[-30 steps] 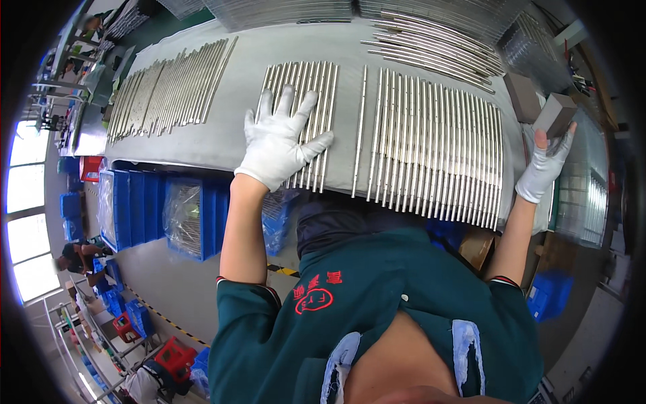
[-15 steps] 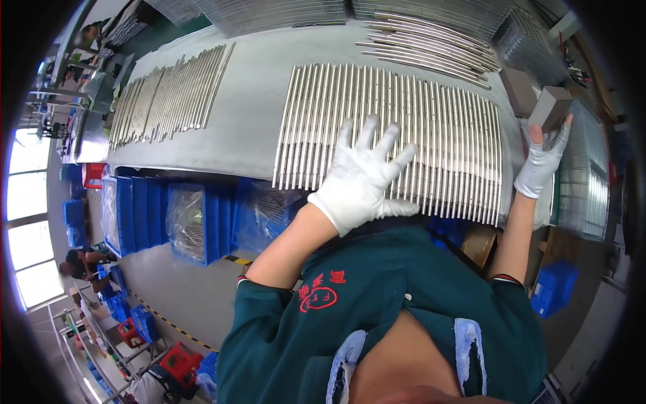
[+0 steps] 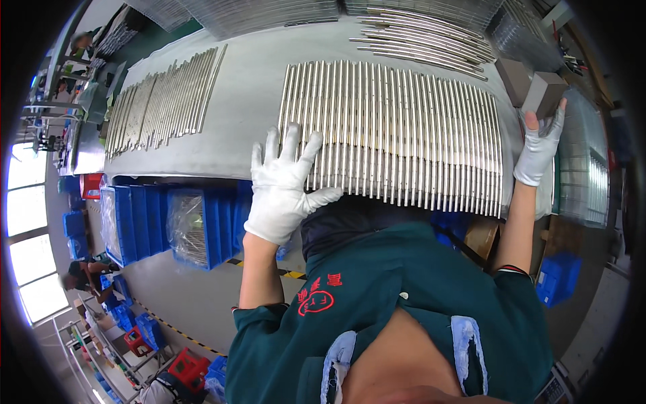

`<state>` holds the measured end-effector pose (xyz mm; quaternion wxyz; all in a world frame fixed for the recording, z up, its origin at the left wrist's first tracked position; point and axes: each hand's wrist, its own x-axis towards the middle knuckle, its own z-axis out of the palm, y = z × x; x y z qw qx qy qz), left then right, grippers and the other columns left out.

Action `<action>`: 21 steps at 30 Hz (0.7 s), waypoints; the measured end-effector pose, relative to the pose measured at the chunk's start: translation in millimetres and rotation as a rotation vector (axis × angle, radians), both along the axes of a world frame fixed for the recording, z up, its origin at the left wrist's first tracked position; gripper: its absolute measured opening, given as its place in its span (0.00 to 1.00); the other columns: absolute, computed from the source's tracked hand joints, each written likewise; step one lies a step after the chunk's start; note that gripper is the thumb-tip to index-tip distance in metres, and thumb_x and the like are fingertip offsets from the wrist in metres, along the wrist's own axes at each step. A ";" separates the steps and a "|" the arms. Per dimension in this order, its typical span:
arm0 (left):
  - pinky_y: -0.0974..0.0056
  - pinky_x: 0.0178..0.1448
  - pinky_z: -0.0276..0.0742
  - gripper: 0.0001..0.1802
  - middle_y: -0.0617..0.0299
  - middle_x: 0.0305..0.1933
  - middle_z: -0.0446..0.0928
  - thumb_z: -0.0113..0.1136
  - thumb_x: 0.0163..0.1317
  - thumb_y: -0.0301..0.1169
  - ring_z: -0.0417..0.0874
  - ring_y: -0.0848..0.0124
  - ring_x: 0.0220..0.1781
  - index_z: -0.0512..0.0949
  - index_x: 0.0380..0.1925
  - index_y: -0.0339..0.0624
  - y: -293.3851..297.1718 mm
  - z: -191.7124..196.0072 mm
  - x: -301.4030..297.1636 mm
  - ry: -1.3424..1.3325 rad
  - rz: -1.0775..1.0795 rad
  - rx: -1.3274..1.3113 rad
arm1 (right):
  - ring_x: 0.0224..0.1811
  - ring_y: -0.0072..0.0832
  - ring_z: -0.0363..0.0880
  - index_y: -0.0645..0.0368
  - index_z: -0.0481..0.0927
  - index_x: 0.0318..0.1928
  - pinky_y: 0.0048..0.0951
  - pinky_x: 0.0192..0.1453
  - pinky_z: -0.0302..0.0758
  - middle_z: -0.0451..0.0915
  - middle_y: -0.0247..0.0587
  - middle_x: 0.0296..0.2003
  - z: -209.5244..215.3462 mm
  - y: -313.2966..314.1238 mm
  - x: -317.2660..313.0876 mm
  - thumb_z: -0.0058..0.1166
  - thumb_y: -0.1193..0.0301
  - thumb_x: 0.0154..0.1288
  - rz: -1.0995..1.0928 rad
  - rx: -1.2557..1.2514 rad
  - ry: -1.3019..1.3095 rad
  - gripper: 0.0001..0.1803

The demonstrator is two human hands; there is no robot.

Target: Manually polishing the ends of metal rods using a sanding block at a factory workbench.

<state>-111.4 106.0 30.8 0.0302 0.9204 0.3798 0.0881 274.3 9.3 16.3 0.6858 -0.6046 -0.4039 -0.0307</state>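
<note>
I am pressing my white-gloved left hand (image 3: 286, 188), fingers spread wide and holding nothing, flat on the near left corner of the row of long shiny metal rods (image 3: 397, 131) lying side by side across the grey worktop (image 3: 249, 101). My gloved right hand (image 3: 538, 151), fingers straight, is bracing the row's right end. The rods are overhanging the near edge; an uneven push could be rolling some off. My torso is hiding the edge below.

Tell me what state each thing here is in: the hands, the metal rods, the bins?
Left hand: gloved, fingers spread, flat at the rods' left end.
Right hand: gloved, open, against the row's right edge.
Row of metal rods: side by side, packed.
Second rod batch: apart, untouched.
Blue bins: under the table edge.
</note>
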 end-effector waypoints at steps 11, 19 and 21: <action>0.43 0.71 0.47 0.43 0.43 0.66 0.61 0.52 0.53 0.64 0.56 0.44 0.69 0.63 0.64 0.50 47.9 2.5 33.0 -0.119 -0.295 -0.104 | 0.64 0.29 0.60 0.61 0.53 0.69 0.29 0.70 0.52 0.60 0.42 0.64 -0.4 0.5 3.4 0.64 0.71 0.57 -0.014 -0.051 -0.034 0.44; 0.43 0.70 0.49 0.37 0.48 0.64 0.65 0.52 0.56 0.60 0.62 0.46 0.66 0.66 0.61 0.51 50.0 3.3 40.4 -0.115 -0.413 -0.058 | 0.63 0.29 0.61 0.62 0.51 0.70 0.29 0.69 0.53 0.59 0.43 0.65 1.6 -0.4 5.1 0.64 0.69 0.58 -0.041 -0.130 -0.044 0.45; 0.41 0.69 0.49 0.37 0.49 0.64 0.65 0.53 0.55 0.59 0.62 0.46 0.66 0.66 0.61 0.52 53.5 7.0 31.6 -0.085 -0.365 -0.073 | 0.64 0.30 0.60 0.62 0.51 0.70 0.30 0.69 0.52 0.58 0.43 0.65 0.4 -3.6 8.2 0.64 0.68 0.58 -0.043 -0.151 -0.023 0.45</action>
